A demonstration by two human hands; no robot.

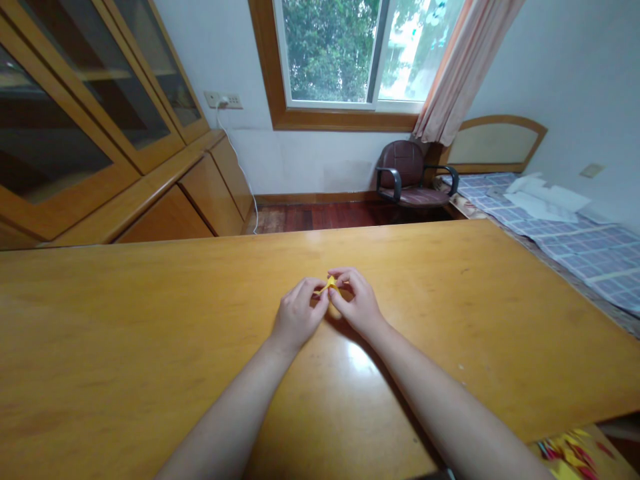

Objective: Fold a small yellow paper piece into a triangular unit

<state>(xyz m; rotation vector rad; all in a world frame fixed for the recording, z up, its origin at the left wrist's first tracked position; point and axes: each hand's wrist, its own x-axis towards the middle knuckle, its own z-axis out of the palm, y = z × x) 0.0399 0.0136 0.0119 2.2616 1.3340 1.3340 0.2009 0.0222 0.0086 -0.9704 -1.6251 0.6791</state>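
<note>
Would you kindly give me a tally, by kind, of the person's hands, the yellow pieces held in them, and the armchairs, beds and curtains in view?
Hands, left hand and right hand: 2
Held yellow piece: 1
Armchair: 1
Bed: 1
Curtain: 1
Total: 6

A small, bright yellow folded piece (331, 283), partly hidden, is held over the table (150, 320), one pointed part upward and a thin strip stretching left, near the far edge, well apart from the right edge.
</note>
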